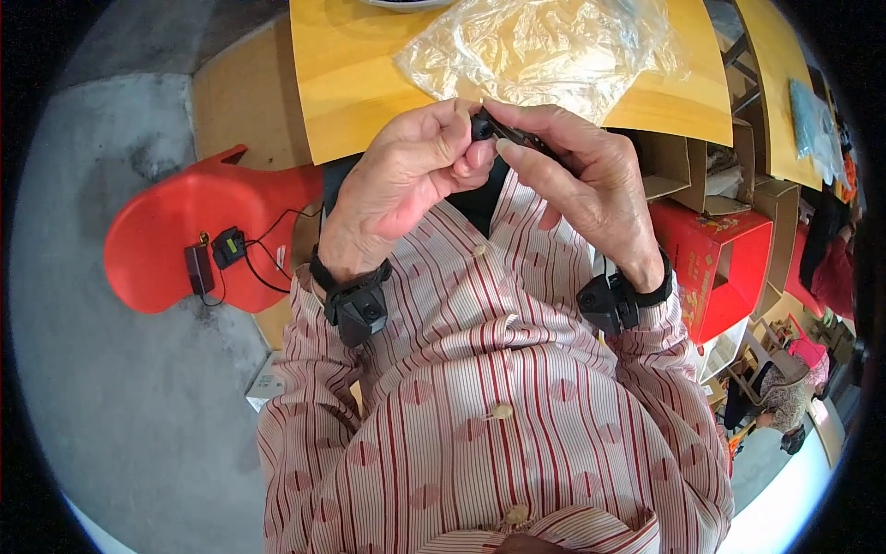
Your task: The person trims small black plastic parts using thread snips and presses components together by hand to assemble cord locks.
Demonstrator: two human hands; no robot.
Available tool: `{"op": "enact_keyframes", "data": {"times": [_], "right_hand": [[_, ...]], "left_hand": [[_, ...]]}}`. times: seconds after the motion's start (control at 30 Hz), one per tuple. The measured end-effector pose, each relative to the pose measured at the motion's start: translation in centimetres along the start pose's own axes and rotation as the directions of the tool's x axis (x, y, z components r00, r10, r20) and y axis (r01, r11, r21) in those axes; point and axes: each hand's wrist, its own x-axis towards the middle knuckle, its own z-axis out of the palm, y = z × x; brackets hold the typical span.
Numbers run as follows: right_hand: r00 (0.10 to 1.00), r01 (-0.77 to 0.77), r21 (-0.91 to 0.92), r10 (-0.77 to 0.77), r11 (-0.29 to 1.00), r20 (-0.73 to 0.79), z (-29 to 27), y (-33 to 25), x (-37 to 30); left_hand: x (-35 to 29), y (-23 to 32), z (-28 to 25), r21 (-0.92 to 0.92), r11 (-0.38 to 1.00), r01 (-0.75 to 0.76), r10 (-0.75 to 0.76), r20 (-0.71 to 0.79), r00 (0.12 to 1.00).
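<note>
Your left hand (406, 180) and right hand (581, 180) pinch one small black part (503, 132) between closed fingertips – just below the table (341, 83) edge; a clear bag (540, 46), contents unclear, lies on the table beyond – red box (720, 268) right of it

So the work surface is a yellow wooden table (351, 83), sitting on top of a cardboard sheet (245, 102) that sticks out past its left edge, with a crinkled clear plastic bag (544, 46) lying right on it in the middle and the rim of a dark dish (406, 4) just poking in at the far edge. Off to the left on the grey concrete floor (111, 406) there's a red plastic chair (198, 231), and its seat has two little black devices (214, 257) with thin wires sitting on it. A second yellow tabletop (780, 65) is over on the right with a bluish bag (812, 120) on it.
</note>
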Motion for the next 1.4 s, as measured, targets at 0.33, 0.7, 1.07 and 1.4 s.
{"op": "enact_keyframes", "data": {"times": [0.33, 0.7, 1.07, 1.4], "right_hand": [[1.0, -0.011, -0.023, 0.012, 1.0, 0.02, 0.1, 0.2, -0.3], [0.999, 0.01, -0.036, -0.011, 0.999, -0.045, 0.8, 0.7, -0.2], [0.979, 0.165, -0.245, -0.188, 0.956, -0.078, 1.0, 0.3, 0.4], [0.988, -0.072, -0.241, 0.036, 0.968, -0.153, -1.4, 0.7, 0.6]], "left_hand": [[-0.3, -0.2, 1.4, 0.194, 0.976, -0.099, 0.132, -0.165, 0.977], [0.4, -0.5, 1.5, 0.449, 0.874, -0.185, 0.306, -0.214, 0.928], [0.3, 0.4, 1.2, 0.363, 0.915, -0.174, 0.263, -0.21, 0.942], [0.5, 0.2, -0.7, -0.011, 0.982, -0.19, 0.189, -0.034, 0.981]]}}
